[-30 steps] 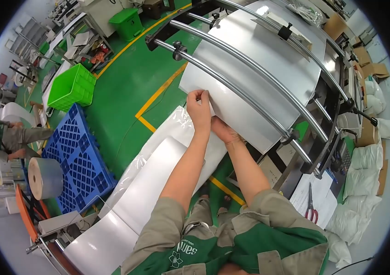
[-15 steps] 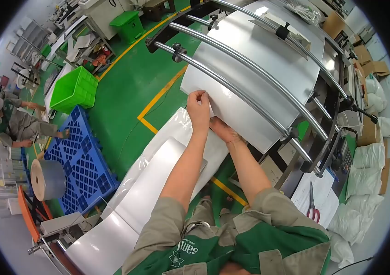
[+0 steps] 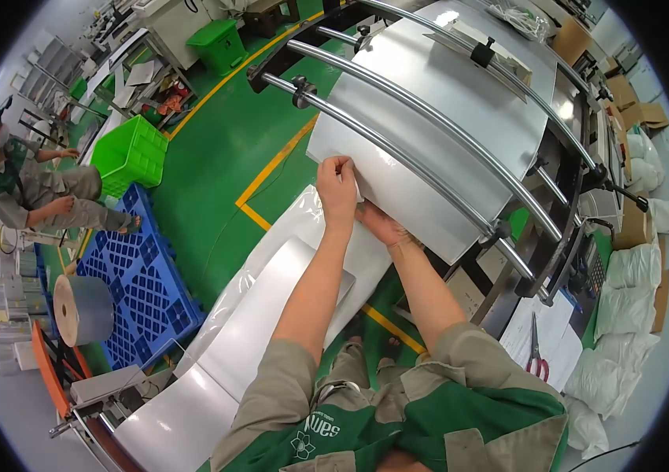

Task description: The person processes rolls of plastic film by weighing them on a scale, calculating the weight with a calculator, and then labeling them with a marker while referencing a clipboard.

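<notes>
Left hand (image 3: 338,187): thumb and fingers closed in a pinch on the near edge of the film sheet (image 3: 409,197), knuckles up, nothing else in it. Right hand (image 3: 380,224): just beside the left and lower, laid against the same edge with its fingers going under the sheet. We cannot tell whether they close on it.

The sheet is silvery-white and glossy. It lies draped over the curved machine bed, threaded beneath the chrome guide bars (image 3: 397,153), and its free edge hangs toward us where the hands meet it.

Our judgement on handling: thin, light and limp, with no stiffness of its own, and the shine suggests a slick surface. It is likely to crease or skew if pulled from one point. We would take it at the edge, both hands flat-pinched and set apart, so the pull stays even.

Below our forearms a second run of white web (image 3: 263,322) slopes down to the left, with crinkled clear wrap (image 3: 295,216) alongside it over the green floor (image 3: 216,173).

Further left are a blue pallet (image 3: 141,275) with a grey roll (image 3: 82,308) just beside it and a green crate (image 3: 128,153). A co-worker (image 3: 31,189) crouches well apart from us. Scissors (image 3: 535,358) lie on papers at lower right.
</notes>
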A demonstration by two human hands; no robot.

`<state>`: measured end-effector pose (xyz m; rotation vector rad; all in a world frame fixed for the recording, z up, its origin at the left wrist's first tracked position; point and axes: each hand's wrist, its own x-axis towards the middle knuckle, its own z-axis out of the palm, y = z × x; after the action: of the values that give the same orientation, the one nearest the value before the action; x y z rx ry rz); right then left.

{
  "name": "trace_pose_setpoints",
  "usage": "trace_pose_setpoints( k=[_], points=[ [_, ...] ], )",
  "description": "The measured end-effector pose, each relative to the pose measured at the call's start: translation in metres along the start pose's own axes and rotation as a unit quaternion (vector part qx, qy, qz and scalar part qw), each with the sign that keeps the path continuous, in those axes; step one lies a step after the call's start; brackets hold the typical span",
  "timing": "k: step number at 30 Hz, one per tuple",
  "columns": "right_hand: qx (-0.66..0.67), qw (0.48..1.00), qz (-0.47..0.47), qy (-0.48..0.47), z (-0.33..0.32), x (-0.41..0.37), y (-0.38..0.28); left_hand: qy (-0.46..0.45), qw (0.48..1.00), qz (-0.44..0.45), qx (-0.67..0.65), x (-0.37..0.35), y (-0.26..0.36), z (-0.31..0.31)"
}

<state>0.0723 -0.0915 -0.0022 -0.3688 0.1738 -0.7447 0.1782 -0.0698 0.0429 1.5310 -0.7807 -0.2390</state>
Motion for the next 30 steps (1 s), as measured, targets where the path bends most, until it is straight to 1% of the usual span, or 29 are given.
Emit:
trace_pose_setpoints(
  k=[3,6,8,9,10,12,15,18,19,21,22,23,26,27,28,30],
  points=[
    [-0.009,1.000,0.002,-0.009,0.001,-0.001,-0.001,-0.011,1.000,0.022,-0.001,0.000,0.003,-0.003],
    [-0.015,1.000,-0.011,-0.007,0.004,-0.003,-0.001,-0.024,0.999,0.023,0.029,0.003,-0.003,-0.004],
    [0.013,1.000,-0.003,0.010,0.008,-0.003,-0.003,-0.003,0.999,0.017,0.030,0.002,-0.009,-0.003],
    [0.023,1.000,-0.009,-0.005,0.003,-0.002,-0.001,0.017,0.999,0.013,0.025,0.003,-0.013,-0.003],
    [0.042,0.999,0.009,-0.025,-0.002,0.000,-0.002,0.010,1.000,-0.020,0.012,0.003,-0.018,-0.005],
    [0.054,0.998,0.019,-0.017,-0.003,-0.001,-0.003,-0.002,0.998,-0.061,-0.019,0.002,-0.016,-0.009],
    [0.068,0.997,-0.004,0.040,0.008,-0.003,-0.002,-0.006,1.000,0.021,0.010,-0.003,0.002,-0.008],
    [0.045,0.999,0.000,0.005,0.005,-0.003,0.000,-0.017,0.999,0.014,0.039,0.004,-0.007,-0.008],
    [0.037,0.999,0.004,-0.014,0.001,-0.002,0.000,-0.016,0.999,0.026,0.044,0.007,-0.012,-0.010],
    [0.057,0.998,0.025,-0.016,-0.002,-0.002,-0.002,-0.017,0.997,0.051,0.052,0.016,-0.023,-0.019],
    [0.067,0.997,0.034,-0.016,-0.003,-0.003,-0.002,-0.012,0.995,0.063,0.082,0.021,-0.025,-0.025],
    [0.075,0.997,0.017,-0.013,-0.006,-0.003,0.000,-0.002,0.991,0.085,0.105,0.031,-0.034,-0.030],
    [0.130,0.991,0.031,-0.026,-0.006,-0.006,-0.002,0.033,0.972,0.135,0.188,0.072,-0.057,-0.042],
    [0.101,0.994,0.024,-0.021,-0.006,-0.006,-0.002,0.048,0.967,0.133,0.210,0.087,-0.067,-0.048],
    [0.108,0.994,0.021,-0.012,-0.007,-0.005,-0.003,0.064,0.961,0.131,0.233,0.100,-0.077,-0.054],
    [0.124,0.992,0.018,0.009,-0.011,-0.006,-0.003,0.112,0.953,0.077,0.272,0.115,-0.104,-0.068]
  ],
)
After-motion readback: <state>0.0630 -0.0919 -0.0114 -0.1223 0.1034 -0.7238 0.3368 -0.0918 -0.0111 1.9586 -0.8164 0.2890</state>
